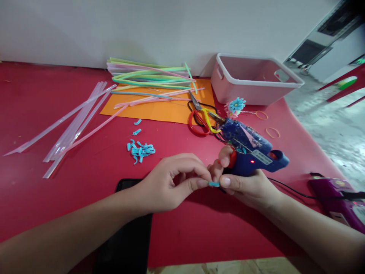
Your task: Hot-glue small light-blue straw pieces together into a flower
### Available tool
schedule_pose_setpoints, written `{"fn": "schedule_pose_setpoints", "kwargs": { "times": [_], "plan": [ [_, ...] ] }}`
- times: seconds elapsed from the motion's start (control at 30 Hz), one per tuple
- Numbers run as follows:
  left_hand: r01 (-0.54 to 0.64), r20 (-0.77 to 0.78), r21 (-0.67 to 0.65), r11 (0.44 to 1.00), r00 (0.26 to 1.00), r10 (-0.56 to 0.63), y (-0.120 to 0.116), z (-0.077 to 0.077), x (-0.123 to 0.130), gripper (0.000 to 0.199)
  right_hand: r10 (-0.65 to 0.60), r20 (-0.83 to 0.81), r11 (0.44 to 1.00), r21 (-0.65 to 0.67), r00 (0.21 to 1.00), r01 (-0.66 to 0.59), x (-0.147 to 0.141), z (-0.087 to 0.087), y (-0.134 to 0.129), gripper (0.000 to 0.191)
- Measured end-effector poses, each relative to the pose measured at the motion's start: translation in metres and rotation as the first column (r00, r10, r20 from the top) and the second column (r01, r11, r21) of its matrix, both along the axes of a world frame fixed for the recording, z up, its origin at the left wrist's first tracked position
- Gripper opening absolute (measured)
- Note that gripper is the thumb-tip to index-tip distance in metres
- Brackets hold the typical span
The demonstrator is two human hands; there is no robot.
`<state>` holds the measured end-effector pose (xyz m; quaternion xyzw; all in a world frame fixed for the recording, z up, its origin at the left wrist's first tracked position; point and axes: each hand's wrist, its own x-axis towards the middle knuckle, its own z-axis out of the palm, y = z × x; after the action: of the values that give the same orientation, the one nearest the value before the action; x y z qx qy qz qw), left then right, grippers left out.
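Just in front of the red-handled scissors (199, 120), the right hand (251, 186) is clamped round a blue glue gun (251, 150) while the left hand (168, 186) pinches a small blue straw piece (213, 184) against the right thumb, above the red tabletop (42, 182).

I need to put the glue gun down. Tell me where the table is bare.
Bare red table lies left of the clear straws, and also between the blue straw bits and the scissors. It is crowded around the glue gun, right hand and purple device.
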<state>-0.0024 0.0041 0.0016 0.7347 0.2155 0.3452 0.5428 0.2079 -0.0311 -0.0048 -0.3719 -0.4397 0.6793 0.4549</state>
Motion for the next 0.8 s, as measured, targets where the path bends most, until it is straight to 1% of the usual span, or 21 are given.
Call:
{"fn": "schedule_pose_setpoints", "kwargs": {
  "times": [0.1,0.23,0.3,0.33,0.4,0.43,0.5,0.53,0.6,0.63,0.7,0.73,0.8],
  "plan": [
    [0.008,0.008,0.006,1.000,1.000,-0.008,0.000,-0.001,0.000,0.011,-0.015,-0.018,1.000,0.006,1.000,0.015,0.000,0.000,0.000,0.042],
    [0.058,0.037,0.000,0.998,0.998,-0.058,-0.001,-0.005,0.000,0.010,0.072,-0.017,0.997,-0.030,0.997,-0.072,0.004,-0.003,-0.002,0.042],
    [0.053,0.033,0.006,0.999,0.998,-0.053,-0.001,-0.006,0.001,0.010,0.081,0.000,0.995,-0.062,0.997,-0.081,0.006,-0.003,-0.002,0.040],
    [0.039,0.020,0.014,0.999,0.999,-0.039,-0.001,-0.005,0.000,0.010,0.059,0.009,0.996,-0.072,0.998,-0.058,0.006,-0.003,-0.002,0.039],
    [-0.009,-0.023,0.048,0.999,1.000,0.011,-0.001,0.000,-0.001,0.013,-0.028,0.021,0.997,-0.067,0.999,0.030,0.006,-0.001,-0.001,0.037],
    [-0.042,-0.058,0.076,0.996,0.997,0.047,0.000,0.004,-0.003,0.014,-0.079,0.020,0.995,-0.054,0.997,0.080,0.006,0.000,0.000,0.037],
    [-0.124,-0.131,0.172,0.977,0.980,0.147,0.004,0.015,-0.010,0.016,-0.162,0.017,0.987,-0.021,0.987,0.162,0.004,0.002,0.003,0.037],
    [-0.179,-0.175,0.238,0.955,0.959,0.224,0.007,0.019,-0.016,0.017,-0.187,0.018,0.982,-0.009,0.982,0.187,0.003,0.003,0.004,0.038],
    [-0.273,-0.256,0.394,0.878,0.884,0.390,0.015,0.026,-0.033,0.018,-0.206,0.031,0.979,0.002,0.978,0.206,0.002,0.003,0.005,0.038],
    [-0.272,-0.297,0.475,0.837,0.846,0.443,0.019,0.028,-0.044,0.019,-0.205,0.039,0.979,0.003,0.978,0.206,0.001,0.003,0.006,0.038],
    [-0.232,-0.372,0.632,0.740,0.747,0.551,0.028,0.026,-0.067,0.023,-0.198,0.051,0.980,0.011,0.979,0.198,0.000,0.003,0.005,0.038],
    [-0.184,-0.406,0.705,0.685,0.687,0.603,0.031,0.024,-0.079,0.027,-0.194,0.058,0.981,0.017,0.979,0.193,0.000,0.003,0.005,0.039],
    [-0.018,-0.488,0.794,0.608,0.577,0.655,0.037,0.017,-0.100,0.033,-0.194,0.066,0.981,0.034,0.979,0.192,-0.001,0.003,0.005,0.039]
  ]
}}
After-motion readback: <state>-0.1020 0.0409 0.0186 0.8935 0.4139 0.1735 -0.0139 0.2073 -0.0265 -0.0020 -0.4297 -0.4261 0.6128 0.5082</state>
